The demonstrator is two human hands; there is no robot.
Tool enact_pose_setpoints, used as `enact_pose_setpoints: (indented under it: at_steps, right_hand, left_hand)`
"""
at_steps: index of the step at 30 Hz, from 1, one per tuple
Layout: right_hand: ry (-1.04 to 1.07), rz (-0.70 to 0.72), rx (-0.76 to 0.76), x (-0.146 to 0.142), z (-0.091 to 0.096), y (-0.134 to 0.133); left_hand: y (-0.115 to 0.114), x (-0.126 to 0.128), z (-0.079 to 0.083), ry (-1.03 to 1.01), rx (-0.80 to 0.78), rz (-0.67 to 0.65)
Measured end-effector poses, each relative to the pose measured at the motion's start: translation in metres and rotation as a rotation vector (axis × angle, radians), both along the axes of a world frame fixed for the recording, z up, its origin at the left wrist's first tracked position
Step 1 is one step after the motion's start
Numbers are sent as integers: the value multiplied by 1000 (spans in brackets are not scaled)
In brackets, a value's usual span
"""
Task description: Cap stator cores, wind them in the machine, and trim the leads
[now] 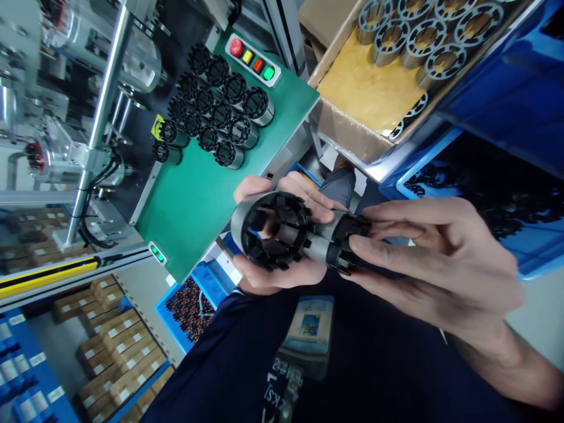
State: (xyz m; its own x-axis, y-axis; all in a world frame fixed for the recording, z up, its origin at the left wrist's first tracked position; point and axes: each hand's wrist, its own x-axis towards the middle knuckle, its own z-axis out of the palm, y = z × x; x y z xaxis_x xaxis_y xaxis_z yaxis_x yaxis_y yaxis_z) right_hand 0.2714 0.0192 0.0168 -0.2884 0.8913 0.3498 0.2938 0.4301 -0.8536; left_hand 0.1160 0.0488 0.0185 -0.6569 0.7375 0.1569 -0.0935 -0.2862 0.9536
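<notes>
My left hand [282, 275] is wrapped round a grey metal stator core [319, 244], whose near end carries a black plastic slotted insulator [275, 232]. Its open bore faces me. My right hand [440, 258] comes in from the right, and its fingers are closed on a second black plastic insulator [348, 238] sitting at the core's far end. Both hands hold the part in the air above my dark blue shirt, in front of the green bench.
Several finished cores with black ends [215, 111] stand on the green bench [198, 200] beside a button panel [253, 60]. A cardboard box [352, 135] holds bare metal cores. Blue bins [541, 258] sit on the right, another [167, 314] lower left. A machine [88, 88] stands at left.
</notes>
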Motion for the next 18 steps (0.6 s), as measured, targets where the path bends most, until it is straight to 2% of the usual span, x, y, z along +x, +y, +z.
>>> enact_pose_setpoints:
  at_steps: [4,7,10,14,16,18]
  right_hand:
    - [-53,6,-23,7,5,-3]
    - [-92,6,-26,7,4,-5]
    - [-48,21,-1,-1,-2,-3]
    - [26,13,-19,-10,-10,7]
    - [27,13,-58,-12,-16,12]
    - [0,6,-108,-12,-23,14]
  left_hand:
    - [-13,-21,2,-2,-189,-183]
    - [-19,-31,2,-50,-281,-238]
    - [-16,-22,1,-126,-317,-248]
    - [-6,-3,-7,-320,-352,-171]
    - [-5,0,-16,-449,-441,-221]
    - [-6,-3,-26,-543,-552,-349]
